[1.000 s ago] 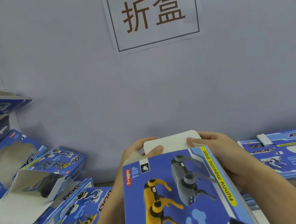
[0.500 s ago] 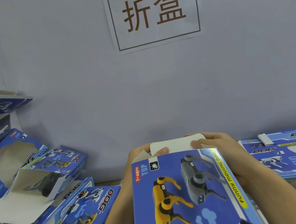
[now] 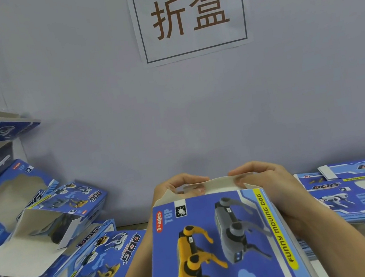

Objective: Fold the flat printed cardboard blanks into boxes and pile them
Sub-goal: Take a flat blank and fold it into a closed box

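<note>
Gripping the far end of a blue printed box [image 3: 219,249], both hands work at its white end flap [image 3: 209,185]. The left hand [image 3: 174,188] curls over the flap's left part, fingertips on the white card, and the right hand [image 3: 261,181] curls over the right part, its thumb pressed on the flap near the corner. The two hands sit close together at that end, each clamped on the flap, which lies bent over toward the opening. The box is held up in front of the person, at the bottom centre of the view, with its printed face upward: a yellow toy dog and a grey one, the words "FUNNY MOVING DOG" along a yellow strip, and "3+ages TOP" at the upper left corner.

To the left, a loose heap of folded boxes [image 3: 48,229] leans against the pale wall [image 3: 173,116], several with open white insides showing. To the right, a stack of flat blanks [image 3: 360,197] lies on the surface, printed side up, just beside the right forearm. On the wall above hangs a white paper sign [image 3: 189,14] with two brown characters inside a dark border.
</note>
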`<move>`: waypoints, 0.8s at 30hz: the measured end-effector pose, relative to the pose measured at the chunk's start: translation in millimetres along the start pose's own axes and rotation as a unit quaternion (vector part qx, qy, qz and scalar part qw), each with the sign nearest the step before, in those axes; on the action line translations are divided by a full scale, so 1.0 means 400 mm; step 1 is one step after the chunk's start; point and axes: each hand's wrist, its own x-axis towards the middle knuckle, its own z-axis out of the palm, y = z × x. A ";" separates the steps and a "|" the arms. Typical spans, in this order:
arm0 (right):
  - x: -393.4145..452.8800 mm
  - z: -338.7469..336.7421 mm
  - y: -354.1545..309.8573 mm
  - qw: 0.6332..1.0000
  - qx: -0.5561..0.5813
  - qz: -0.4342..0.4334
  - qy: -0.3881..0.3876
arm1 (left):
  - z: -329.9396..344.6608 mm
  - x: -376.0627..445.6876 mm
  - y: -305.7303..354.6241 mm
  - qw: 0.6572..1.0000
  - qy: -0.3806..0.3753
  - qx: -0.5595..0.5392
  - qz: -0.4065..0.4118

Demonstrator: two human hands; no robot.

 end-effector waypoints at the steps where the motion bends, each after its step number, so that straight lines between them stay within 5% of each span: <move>1: -0.002 0.001 -0.002 1.000 0.001 0.004 -0.006 | 0.000 -0.001 -0.008 1.000 0.018 0.010 0.013; 5: -0.014 0.001 -0.008 1.000 0.017 -0.008 -0.013 | 0.015 0.023 -0.013 0.995 0.083 0.060 0.007; 10: -0.013 -0.029 -0.023 0.988 0.095 -0.043 0.110 | -0.015 -0.006 0.019 0.996 0.084 0.040 0.013; 15: -0.023 -0.037 -0.040 0.969 0.125 -0.111 0.184 | 0.022 -0.062 0.093 0.995 -0.083 0.011 0.053; 18: -0.030 -0.023 -0.055 0.960 0.102 -0.152 0.211 | 0.028 -0.082 0.115 0.992 -0.076 -0.075 0.062; 21: -0.028 -0.008 -0.075 0.966 0.074 -0.170 0.183 | 0.009 -0.081 0.122 0.991 -0.011 -0.122 0.058; 24: -0.037 0.017 -0.098 0.984 -0.004 -0.173 0.040 | 0.014 -0.094 0.134 0.981 0.055 -0.165 0.089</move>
